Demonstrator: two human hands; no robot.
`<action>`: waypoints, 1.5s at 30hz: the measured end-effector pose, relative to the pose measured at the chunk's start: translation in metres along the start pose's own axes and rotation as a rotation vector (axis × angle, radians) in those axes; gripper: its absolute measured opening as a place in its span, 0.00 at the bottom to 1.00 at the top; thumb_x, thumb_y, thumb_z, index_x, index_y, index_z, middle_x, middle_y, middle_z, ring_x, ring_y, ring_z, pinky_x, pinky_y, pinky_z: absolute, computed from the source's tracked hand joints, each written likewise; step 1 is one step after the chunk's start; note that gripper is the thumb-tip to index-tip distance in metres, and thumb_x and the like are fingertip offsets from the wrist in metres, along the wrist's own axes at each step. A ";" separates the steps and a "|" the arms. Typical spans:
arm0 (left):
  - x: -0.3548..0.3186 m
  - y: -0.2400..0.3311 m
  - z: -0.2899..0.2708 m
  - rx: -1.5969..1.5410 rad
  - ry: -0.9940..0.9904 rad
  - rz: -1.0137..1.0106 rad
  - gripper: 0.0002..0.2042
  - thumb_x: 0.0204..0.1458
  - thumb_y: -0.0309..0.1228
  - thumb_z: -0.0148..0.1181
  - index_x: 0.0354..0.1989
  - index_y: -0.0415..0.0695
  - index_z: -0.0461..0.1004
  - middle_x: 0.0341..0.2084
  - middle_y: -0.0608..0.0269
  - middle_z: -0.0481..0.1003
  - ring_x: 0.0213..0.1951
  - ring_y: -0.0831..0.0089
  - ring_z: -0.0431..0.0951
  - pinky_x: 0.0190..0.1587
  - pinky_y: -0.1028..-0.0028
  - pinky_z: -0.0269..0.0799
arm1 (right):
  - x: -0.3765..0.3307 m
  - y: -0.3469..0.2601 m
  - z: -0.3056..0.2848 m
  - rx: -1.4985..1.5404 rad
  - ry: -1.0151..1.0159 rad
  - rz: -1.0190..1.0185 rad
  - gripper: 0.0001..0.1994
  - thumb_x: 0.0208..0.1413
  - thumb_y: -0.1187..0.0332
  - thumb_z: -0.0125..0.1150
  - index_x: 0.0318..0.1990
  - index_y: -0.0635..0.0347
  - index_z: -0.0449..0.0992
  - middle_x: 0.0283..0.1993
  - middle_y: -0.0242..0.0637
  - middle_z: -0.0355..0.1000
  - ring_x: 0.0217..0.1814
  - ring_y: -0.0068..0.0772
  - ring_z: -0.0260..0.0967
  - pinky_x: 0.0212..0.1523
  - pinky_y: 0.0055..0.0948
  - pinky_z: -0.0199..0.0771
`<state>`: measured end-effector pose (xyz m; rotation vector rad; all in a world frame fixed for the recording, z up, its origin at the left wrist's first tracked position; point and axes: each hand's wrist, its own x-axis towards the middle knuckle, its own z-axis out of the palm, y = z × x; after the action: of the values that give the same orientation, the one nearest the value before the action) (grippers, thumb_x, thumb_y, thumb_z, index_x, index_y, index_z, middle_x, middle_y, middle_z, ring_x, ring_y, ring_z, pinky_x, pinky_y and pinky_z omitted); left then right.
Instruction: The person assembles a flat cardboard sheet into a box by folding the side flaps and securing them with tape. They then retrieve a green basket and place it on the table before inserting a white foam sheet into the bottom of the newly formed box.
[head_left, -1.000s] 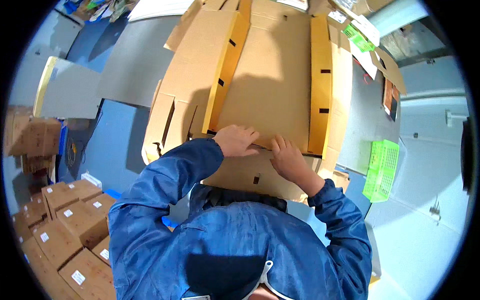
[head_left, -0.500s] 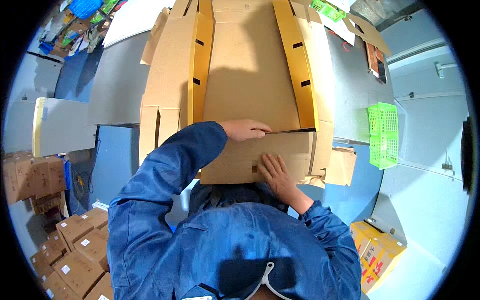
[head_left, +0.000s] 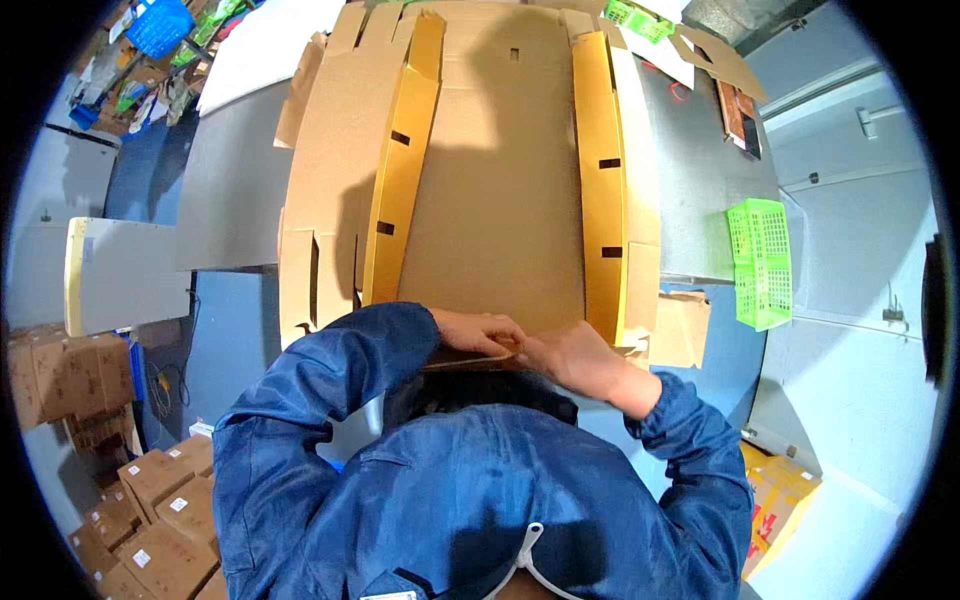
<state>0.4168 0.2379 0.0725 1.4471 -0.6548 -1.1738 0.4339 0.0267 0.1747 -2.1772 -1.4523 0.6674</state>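
A large brown cardboard box blank point(head_left: 500, 200) lies on the table in front of me, its two long side walls standing up with yellow faces. The left yellow wall point(head_left: 400, 180) and the right yellow wall point(head_left: 603, 190) show small dark slots. At the near end, the end flap point(head_left: 450, 362) is raised, seen nearly edge-on. My left hand point(head_left: 478, 332) is closed over the flap's top edge, fingers curled. Right beside it, my right hand point(head_left: 580, 360) also grips this edge, its fingertips close to the left hand's. Part of the flap is hidden behind the hands.
A green plastic basket point(head_left: 760, 265) hangs at the table's right edge. Another green basket point(head_left: 640, 20) sits at the far right. Brown cartons point(head_left: 165, 530) are stacked at lower left, and a yellow-taped carton point(head_left: 775, 505) stands at lower right. A white panel point(head_left: 130, 275) juts out at left.
The near end flap has gone from lying flat toward me to standing up. My right hand has moved up from the flap's face to its edge; my left hand has come nearer to me.
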 end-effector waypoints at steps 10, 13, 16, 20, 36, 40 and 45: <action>-0.007 -0.001 -0.004 -0.006 -0.011 -0.043 0.22 0.54 0.41 0.53 0.56 0.47 0.63 0.50 0.58 0.63 0.52 0.66 0.61 0.55 0.69 0.56 | -0.004 0.017 -0.015 0.271 -0.490 0.215 0.16 0.50 0.60 0.53 0.42 0.60 0.69 0.32 0.45 0.72 0.34 0.48 0.70 0.34 0.39 0.70; -0.010 0.000 -0.003 -0.020 0.000 -0.042 0.22 0.54 0.41 0.53 0.56 0.48 0.63 0.50 0.57 0.63 0.52 0.65 0.61 0.55 0.69 0.56 | -0.009 0.019 -0.016 0.245 -0.522 0.231 0.14 0.45 0.63 0.54 0.38 0.61 0.71 0.31 0.46 0.72 0.34 0.49 0.70 0.35 0.40 0.69; -0.009 0.002 -0.005 -0.020 -0.002 -0.034 0.22 0.54 0.41 0.53 0.57 0.48 0.63 0.50 0.56 0.62 0.52 0.65 0.61 0.56 0.69 0.56 | -0.005 0.020 -0.018 0.215 -0.514 0.254 0.12 0.45 0.64 0.54 0.36 0.60 0.72 0.31 0.47 0.72 0.35 0.51 0.70 0.36 0.41 0.69; -0.009 0.003 -0.003 -0.033 0.022 -0.034 0.24 0.52 0.44 0.54 0.56 0.46 0.64 0.49 0.54 0.64 0.51 0.64 0.63 0.54 0.68 0.58 | -0.011 0.017 -0.017 0.154 -0.488 0.261 0.10 0.46 0.65 0.56 0.36 0.57 0.72 0.32 0.45 0.72 0.36 0.49 0.70 0.36 0.39 0.69; -0.004 0.002 -0.010 -0.132 -0.066 -0.056 0.25 0.53 0.42 0.54 0.57 0.46 0.63 0.48 0.60 0.65 0.47 0.70 0.63 0.52 0.71 0.58 | 0.063 -0.038 0.031 0.476 -0.275 -0.101 0.18 0.43 0.67 0.53 0.45 0.63 0.71 0.44 0.52 0.70 0.48 0.51 0.66 0.49 0.40 0.65; -0.005 0.003 -0.011 0.015 -0.036 -0.086 0.28 0.52 0.44 0.55 0.57 0.41 0.61 0.49 0.58 0.67 0.50 0.69 0.64 0.54 0.71 0.58 | 0.095 -0.037 0.062 0.561 -0.383 -0.113 0.21 0.41 0.71 0.50 0.47 0.64 0.70 0.47 0.53 0.68 0.50 0.50 0.65 0.52 0.38 0.63; -0.002 -0.005 -0.009 -0.059 -0.061 -0.001 0.26 0.52 0.43 0.54 0.57 0.45 0.62 0.50 0.59 0.64 0.51 0.69 0.63 0.54 0.70 0.57 | 0.113 -0.040 0.096 0.301 -0.394 -0.139 0.14 0.35 0.73 0.50 0.31 0.73 0.73 0.30 0.58 0.71 0.36 0.55 0.70 0.38 0.44 0.70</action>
<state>0.4233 0.2446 0.0676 1.3667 -0.6569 -1.2321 0.3843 0.1545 0.1059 -1.7630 -1.5523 1.2281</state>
